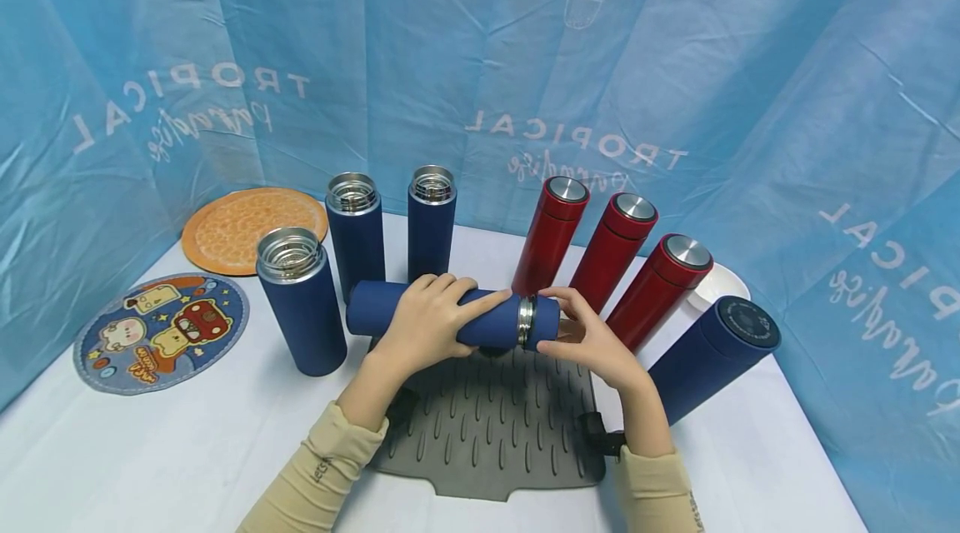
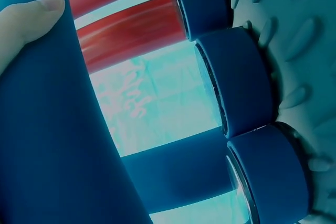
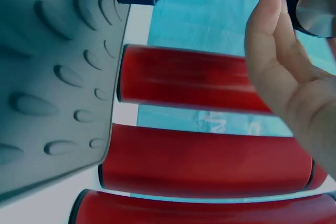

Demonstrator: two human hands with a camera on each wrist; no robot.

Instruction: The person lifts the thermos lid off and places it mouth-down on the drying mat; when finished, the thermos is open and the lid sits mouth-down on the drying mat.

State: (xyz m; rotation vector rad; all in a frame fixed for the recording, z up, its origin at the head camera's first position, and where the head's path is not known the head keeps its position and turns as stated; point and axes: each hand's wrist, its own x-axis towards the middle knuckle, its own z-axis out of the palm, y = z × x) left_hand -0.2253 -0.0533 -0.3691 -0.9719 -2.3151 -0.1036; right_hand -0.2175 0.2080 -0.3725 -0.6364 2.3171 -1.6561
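blue flask (image 1: 420,316) lies on its side in the air just above the far edge of the grey ribbed mat (image 1: 487,433), held at both ends. the white table (image 1: 150,450) carries that mat near its front middle. beyond the mat stand three open blue flasks (image 1: 303,304) on its left and three red flasks (image 1: 551,237) with steel tops on its right; another capped blue flask (image 1: 712,354) leans at the mat's right. an orange round mat (image 1: 251,229) and a cartoon round mat (image 1: 161,333) lie well left of the grey mat. the left hand (image 1: 427,321) wraps its fingers around the flask's body. the right hand (image 1: 588,337) pinches the blue cap (image 1: 546,323), beside a steel ring.
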